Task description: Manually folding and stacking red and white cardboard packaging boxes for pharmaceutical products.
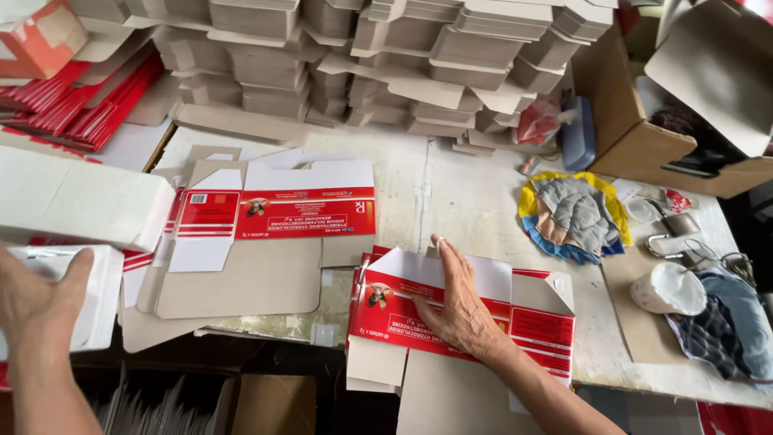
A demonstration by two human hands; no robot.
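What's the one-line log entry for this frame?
left hand: holds white folded box | right hand: flat on red-and-white carton blanks | table: another flat blank, rag pile

The right hand (460, 302) lies flat on a stack of unfolded red-and-white carton blanks (451, 310) at the table's edge. The left hand (36, 294) grips a folded white box (88, 294).

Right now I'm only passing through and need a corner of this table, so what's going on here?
A person is working with flat red-and-white carton blanks. Their right hand lies flat on the top blank of a small pile at the table's near edge. Their left hand grips a white folded box at the left. Another blank lies unfolded between them, and folded grey cartons are stacked along the back.
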